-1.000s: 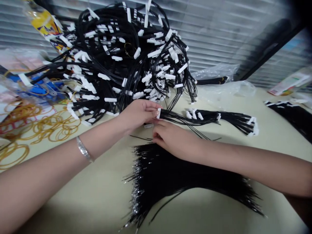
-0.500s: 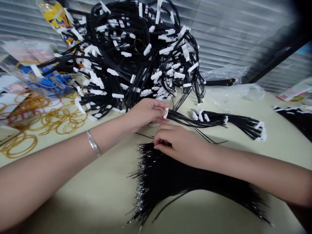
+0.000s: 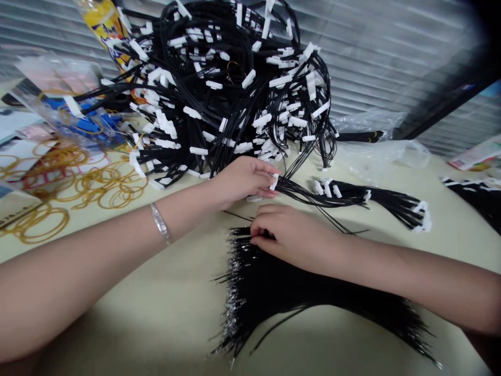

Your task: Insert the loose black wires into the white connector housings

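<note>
My left hand (image 3: 245, 183) pinches a white plastic connector (image 3: 274, 181) at the end of a thin group of black wires (image 3: 305, 194), just in front of a large tangled heap of black wires with white connectors (image 3: 235, 89). My right hand (image 3: 287, 235) sits lower, its fingers closed on the upper end of a wide fan of loose black wires (image 3: 297, 295) with bare, shiny tips. To the right lies a smaller bundle of black wires with white connectors (image 3: 376, 201).
The cream table (image 3: 129, 308) carries loose amber rubber bands (image 3: 105, 188) at the left, plastic packets with blue items (image 3: 66, 112) and a yellow packet (image 3: 105, 26) behind them. A clear plastic bag (image 3: 379, 154) and another black wire bundle (image 3: 473, 196) lie to the right. Window blinds (image 3: 371, 52) stand behind.
The whole scene has slid right and slightly down in view. My right hand has come down onto the upper end of the fanned wires. My left hand keeps its hold on the connector.
</note>
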`<action>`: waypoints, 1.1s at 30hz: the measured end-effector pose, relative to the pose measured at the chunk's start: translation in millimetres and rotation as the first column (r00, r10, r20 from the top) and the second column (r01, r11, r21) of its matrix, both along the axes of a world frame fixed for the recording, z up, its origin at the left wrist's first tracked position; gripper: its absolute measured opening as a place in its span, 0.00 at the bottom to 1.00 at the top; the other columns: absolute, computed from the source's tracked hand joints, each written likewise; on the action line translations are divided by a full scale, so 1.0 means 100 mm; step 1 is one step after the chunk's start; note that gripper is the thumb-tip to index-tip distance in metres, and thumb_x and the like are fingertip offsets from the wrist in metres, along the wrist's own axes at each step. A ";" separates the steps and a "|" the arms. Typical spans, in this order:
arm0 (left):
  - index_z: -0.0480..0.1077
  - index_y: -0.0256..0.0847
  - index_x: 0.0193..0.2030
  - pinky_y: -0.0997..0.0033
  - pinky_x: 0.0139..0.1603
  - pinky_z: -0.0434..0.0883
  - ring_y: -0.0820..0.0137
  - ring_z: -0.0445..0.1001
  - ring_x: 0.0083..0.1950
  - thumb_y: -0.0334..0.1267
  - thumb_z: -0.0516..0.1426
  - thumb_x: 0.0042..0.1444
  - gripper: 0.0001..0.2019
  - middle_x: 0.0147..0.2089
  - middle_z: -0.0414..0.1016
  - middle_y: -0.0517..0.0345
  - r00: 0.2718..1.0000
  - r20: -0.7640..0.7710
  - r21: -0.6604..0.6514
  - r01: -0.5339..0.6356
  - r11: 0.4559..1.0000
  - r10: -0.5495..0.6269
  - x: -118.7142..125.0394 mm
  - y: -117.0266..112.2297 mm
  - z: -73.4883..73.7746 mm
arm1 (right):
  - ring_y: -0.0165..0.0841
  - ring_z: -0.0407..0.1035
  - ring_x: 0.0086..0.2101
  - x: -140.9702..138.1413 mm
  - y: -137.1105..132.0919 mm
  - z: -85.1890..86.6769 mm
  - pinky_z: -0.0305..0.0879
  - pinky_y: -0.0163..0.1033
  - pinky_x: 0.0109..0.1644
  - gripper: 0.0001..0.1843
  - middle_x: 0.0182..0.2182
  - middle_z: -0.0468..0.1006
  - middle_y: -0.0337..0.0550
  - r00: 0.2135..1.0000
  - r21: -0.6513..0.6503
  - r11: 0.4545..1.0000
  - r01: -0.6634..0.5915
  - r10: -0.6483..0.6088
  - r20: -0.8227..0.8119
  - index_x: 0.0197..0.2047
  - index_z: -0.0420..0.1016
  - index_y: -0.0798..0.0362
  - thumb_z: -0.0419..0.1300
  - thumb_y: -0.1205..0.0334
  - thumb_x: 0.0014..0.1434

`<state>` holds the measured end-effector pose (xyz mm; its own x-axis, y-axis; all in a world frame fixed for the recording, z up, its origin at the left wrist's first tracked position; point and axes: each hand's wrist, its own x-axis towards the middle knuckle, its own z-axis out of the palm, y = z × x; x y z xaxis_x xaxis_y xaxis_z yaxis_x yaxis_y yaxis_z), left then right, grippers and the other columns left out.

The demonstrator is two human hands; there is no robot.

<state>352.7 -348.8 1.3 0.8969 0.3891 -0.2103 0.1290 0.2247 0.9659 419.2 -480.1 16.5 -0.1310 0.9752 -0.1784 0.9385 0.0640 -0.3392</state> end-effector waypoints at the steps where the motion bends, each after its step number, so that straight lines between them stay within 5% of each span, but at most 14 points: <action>1: 0.69 0.31 0.45 0.73 0.43 0.76 0.72 0.77 0.34 0.27 0.56 0.53 0.12 0.34 0.74 0.53 1.000 0.002 -0.001 0.000 1.000 0.000 0.00 0.00 0.00 | 0.29 0.64 0.33 -0.01 0.00 -0.01 0.60 0.36 0.40 0.07 0.32 0.72 0.40 1.000 -0.002 1.000 -0.001 0.001 0.013 0.34 0.74 0.57 0.56 0.65 0.56; 7: 0.70 0.31 0.44 0.72 0.44 0.75 0.72 0.77 0.34 0.27 0.56 0.52 0.11 0.32 0.74 0.54 1.000 0.011 -0.001 0.006 1.000 -0.006 0.01 0.00 -0.02 | 0.30 0.62 0.33 -0.06 -0.05 -0.07 0.59 0.36 0.39 0.09 0.32 0.70 0.44 0.998 0.067 0.997 -0.041 0.037 0.060 0.31 0.71 0.60 0.52 0.66 0.59; 12: 0.70 0.32 0.44 0.75 0.42 0.75 0.73 0.77 0.35 0.27 0.56 0.52 0.11 0.32 0.74 0.55 1.000 -0.001 0.003 0.009 1.000 -0.009 0.00 0.00 -0.01 | 0.28 0.61 0.32 -0.03 -0.09 -0.01 0.57 0.34 0.34 0.07 0.33 0.70 0.43 0.995 0.034 0.996 0.086 -0.087 0.039 0.33 0.66 0.59 0.50 0.67 0.60; 22: 0.71 0.33 0.44 0.79 0.37 0.75 0.74 0.76 0.32 0.28 0.58 0.51 0.12 0.31 0.75 0.54 1.000 -0.024 0.027 -0.004 1.000 0.005 0.02 0.01 0.00 | 0.21 0.64 0.27 0.09 -0.22 0.13 0.56 0.28 0.32 0.08 0.28 0.74 0.34 0.940 0.024 0.971 0.240 -0.226 -0.254 0.34 0.72 0.55 0.52 0.65 0.57; 29: 0.70 0.33 0.43 0.76 0.42 0.75 0.75 0.76 0.33 0.31 0.59 0.50 0.12 0.35 0.76 0.53 0.997 -0.065 0.066 -0.030 0.997 0.034 -0.02 -0.19 0.04 | 0.19 0.60 0.21 0.44 -0.38 0.31 0.55 0.26 0.25 0.07 0.22 0.70 0.34 0.840 0.041 0.897 0.441 -0.396 -0.371 0.28 0.73 0.57 0.54 0.65 0.52; 33: 0.70 0.36 0.43 0.78 0.43 0.75 0.73 0.77 0.37 0.33 0.61 0.49 0.13 0.37 0.76 0.54 0.983 -0.148 -0.028 -0.116 0.993 0.110 -0.12 -0.29 -0.05 | 0.19 0.58 0.19 0.66 -0.37 0.26 0.53 0.27 0.23 0.09 0.20 0.71 0.35 0.825 -0.028 0.885 0.464 -0.444 -0.350 0.28 0.75 0.57 0.55 0.65 0.50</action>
<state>340.4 -377.5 -4.0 0.8060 0.4761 -0.3516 0.2399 0.2803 0.9295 484.9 -517.4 42.8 0.2874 0.9462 -0.1485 0.6944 -0.3126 -0.6481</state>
